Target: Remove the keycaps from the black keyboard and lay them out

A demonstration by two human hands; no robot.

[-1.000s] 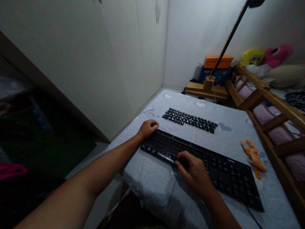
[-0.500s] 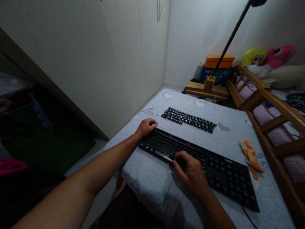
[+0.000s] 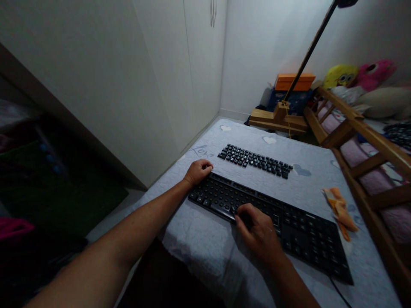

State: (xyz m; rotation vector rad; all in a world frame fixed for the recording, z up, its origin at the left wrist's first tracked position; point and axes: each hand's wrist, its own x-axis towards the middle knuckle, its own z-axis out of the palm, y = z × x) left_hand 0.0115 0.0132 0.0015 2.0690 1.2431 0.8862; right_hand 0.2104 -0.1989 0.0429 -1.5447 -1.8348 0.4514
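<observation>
- Two hands rest on a black keyboard (image 3: 272, 220): the left hand (image 3: 198, 170) lies loosely curled over its far left corner, fingers bent onto the edge.
- Right hand (image 3: 258, 231) sits on the near edge by the space bar, fingers curled down onto the keys, pinching nothing that can be made out.
- Keyboard lies slantwise on a pale cloth-covered table (image 3: 208, 252).
- Loose black keycaps (image 3: 255, 161) lie in rows just beyond it.
- Orange cloth (image 3: 339, 208) lies near the keyboard's right end.
</observation>
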